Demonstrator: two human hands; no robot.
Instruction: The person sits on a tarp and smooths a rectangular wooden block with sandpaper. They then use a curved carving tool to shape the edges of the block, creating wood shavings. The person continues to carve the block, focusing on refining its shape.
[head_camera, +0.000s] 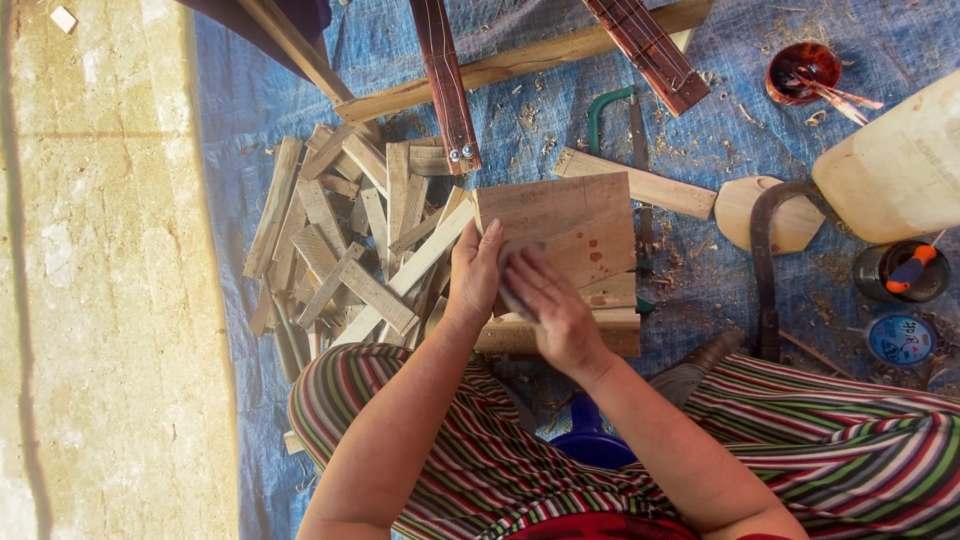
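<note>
A: Biggest thing first: the blue tarp (250, 120) carries everything, and its left edge runs beside bare concrete floor (100, 300). That strip is the only open room.

B: And the square wooden board (570, 225)?

A: Mid-tarp, on a stack of thicker blocks just in front of the striped knees. The left hand (475, 275) is curled over its near-left corner, fingers closed on the edge. The right hand (550, 305) lies flat, fingers nearly straight, pressing what seems a small sanding pad; it's blurred, so I can't be sure.

B: Risks?

A: The board overhangs its blocks, so a hard push could tip or slide it, I'd judge. Left of it, the heap of wood offcuts (330, 250) crowds the hand's elbow room. Right of it, a green-framed hacksaw (615, 115) touches the board's side; a slipped stroke could meet the blade.

B: Farther right?

A: A pale plastic jerrycan (900, 165), then a small bowl of dark stain (800, 70) toward the tarp's far right corner, well apart.
</note>
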